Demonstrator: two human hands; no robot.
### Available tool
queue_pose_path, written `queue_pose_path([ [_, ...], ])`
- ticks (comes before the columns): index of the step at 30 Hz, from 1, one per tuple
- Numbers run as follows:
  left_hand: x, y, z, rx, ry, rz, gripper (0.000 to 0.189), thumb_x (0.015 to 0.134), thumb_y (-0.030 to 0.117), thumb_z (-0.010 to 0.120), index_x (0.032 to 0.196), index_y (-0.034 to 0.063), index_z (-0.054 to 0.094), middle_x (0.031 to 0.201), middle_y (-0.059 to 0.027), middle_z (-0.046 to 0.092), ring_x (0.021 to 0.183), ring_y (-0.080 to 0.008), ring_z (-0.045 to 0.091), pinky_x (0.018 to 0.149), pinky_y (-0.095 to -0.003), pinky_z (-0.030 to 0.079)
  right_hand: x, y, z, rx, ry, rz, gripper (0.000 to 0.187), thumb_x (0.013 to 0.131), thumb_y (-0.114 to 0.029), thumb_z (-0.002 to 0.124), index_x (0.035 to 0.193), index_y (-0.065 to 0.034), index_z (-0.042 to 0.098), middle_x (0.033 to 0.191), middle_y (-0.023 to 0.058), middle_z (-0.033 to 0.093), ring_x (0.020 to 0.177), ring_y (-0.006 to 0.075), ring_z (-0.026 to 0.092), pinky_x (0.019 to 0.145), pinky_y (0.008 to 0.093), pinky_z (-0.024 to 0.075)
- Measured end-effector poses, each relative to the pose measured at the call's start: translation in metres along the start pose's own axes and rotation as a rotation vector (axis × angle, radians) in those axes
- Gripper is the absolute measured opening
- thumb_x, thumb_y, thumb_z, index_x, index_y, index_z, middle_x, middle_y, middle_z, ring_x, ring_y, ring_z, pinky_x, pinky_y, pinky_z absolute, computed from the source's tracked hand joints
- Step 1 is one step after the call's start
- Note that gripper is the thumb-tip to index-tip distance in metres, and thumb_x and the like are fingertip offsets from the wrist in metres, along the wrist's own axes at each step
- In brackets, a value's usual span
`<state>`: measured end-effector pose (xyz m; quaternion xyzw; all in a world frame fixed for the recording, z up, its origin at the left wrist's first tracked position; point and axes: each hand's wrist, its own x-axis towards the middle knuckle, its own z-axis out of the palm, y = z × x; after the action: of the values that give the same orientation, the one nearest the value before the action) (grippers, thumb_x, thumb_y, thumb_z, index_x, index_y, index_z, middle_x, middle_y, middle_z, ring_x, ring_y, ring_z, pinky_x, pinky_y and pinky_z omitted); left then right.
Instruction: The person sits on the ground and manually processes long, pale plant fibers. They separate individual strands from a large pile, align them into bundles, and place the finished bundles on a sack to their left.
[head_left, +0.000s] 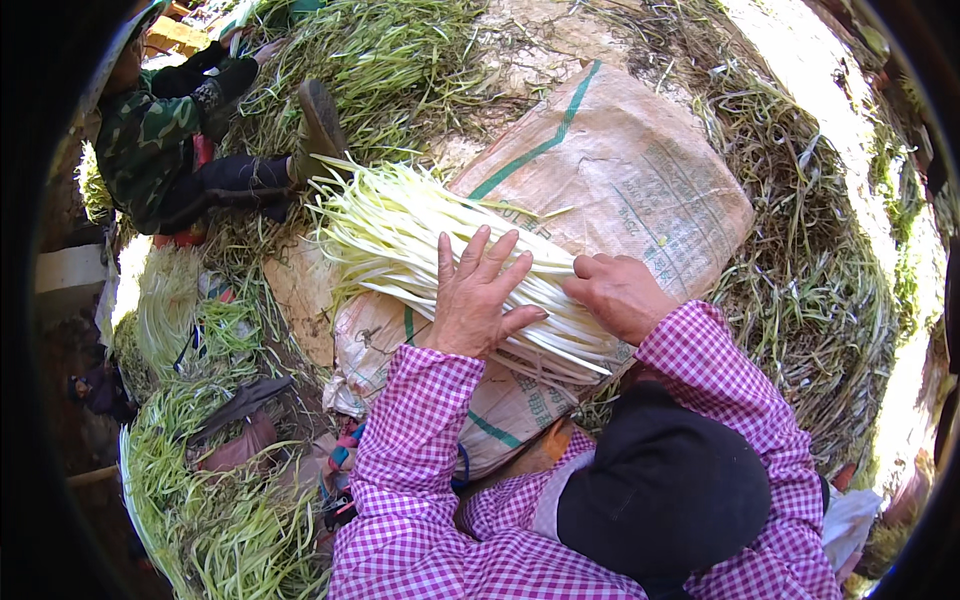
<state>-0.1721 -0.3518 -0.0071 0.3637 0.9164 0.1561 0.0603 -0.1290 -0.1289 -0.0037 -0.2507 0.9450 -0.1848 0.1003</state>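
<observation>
A thick bundle of pale yellow-white stalks (405, 232), which look like blanched chives, lies across a woven plastic sack (600, 157). My left hand (480, 300) rests flat on the bundle with its fingers spread. At the bundle's right side, my right hand (619, 292) has its fingers curled closed on some of the white stalk ends; its fingertips are partly hidden. Loose leaf tips fan out at the upper left of the bundle. The sack bears green stripes and printed writing, and it reaches under the bundle towards my body.
Heaps of green and withered leaves (795, 247) lie on the right, with more green leaves (375, 67) above. To the upper left sits another person (150, 150) in a camouflage jacket, one boot (319, 127) near the bundle. A black cloth-covered form (660, 472) rises below my right hand.
</observation>
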Motion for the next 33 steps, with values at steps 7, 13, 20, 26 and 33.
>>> queue_pose_path([
  [7,-0.002,-0.003,0.005,-0.01,0.077,0.026,0.061,0.07,0.051,0.066,0.117,0.0135,0.059,0.136,-0.0033,0.043,0.131,-0.0291,0.031,0.108,-0.0586,0.006,-0.069,0.052,-0.024,-0.176,0.012,0.617,0.007,0.08,-0.006,0.056,0.086,-0.0029,0.058,0.082,0.0141,0.058,0.078,0.0315,0.061,0.067,0.0395,0.0491],
  [13,-0.004,-0.003,0.008,-0.017,0.09,0.027,0.061,0.069,0.052,0.067,0.116,0.0139,0.06,0.135,-0.0047,0.045,0.13,-0.0303,0.031,0.107,-0.0606,0.007,0.026,0.001,-0.018,0.323,0.232,0.386,0.021,0.08,-0.021,0.063,0.088,-0.0017,0.06,0.084,0.0139,0.056,0.085,0.0325,0.056,0.071,0.0401,0.0449],
  [20,0.0,0.001,0.0,-0.051,0.194,-0.015,0.051,0.072,0.044,0.067,0.11,0.011,0.061,0.125,-0.0057,0.052,0.124,-0.0295,0.04,0.106,-0.0621,0.011,0.044,-0.013,0.018,0.759,0.179,0.405,0.015,0.079,-0.011,0.061,0.083,0.0032,0.058,0.076,0.0178,0.06,0.069,0.0258,0.059,0.064,0.0333,0.046],
  [26,0.007,0.001,0.01,-0.011,0.13,-0.013,0.041,0.078,0.041,0.062,0.105,0.0096,0.061,0.117,-0.0053,0.055,0.121,-0.0279,0.043,0.106,-0.0602,0.012,0.006,0.032,0.029,0.713,0.367,0.69,0.016,0.086,-0.013,0.055,0.079,0.0016,0.054,0.061,0.0088,0.054,0.053,0.0181,0.052,0.052,0.0299,0.0418],
  [33,-0.017,-0.022,-0.011,-0.265,0.903,-0.293,0.022,0.07,0.001,0.07,0.091,0.0,0.063,0.094,-0.0106,0.06,0.089,-0.0256,0.056,0.083,-0.036,0.046,-0.067,0.084,0.02,0.891,0.481,0.939,0.02,0.091,-0.02,0.051,0.08,-0.0046,0.056,0.058,-0.0001,0.052,0.048,0.0061,0.048,0.037,0.0197,0.0319],
])
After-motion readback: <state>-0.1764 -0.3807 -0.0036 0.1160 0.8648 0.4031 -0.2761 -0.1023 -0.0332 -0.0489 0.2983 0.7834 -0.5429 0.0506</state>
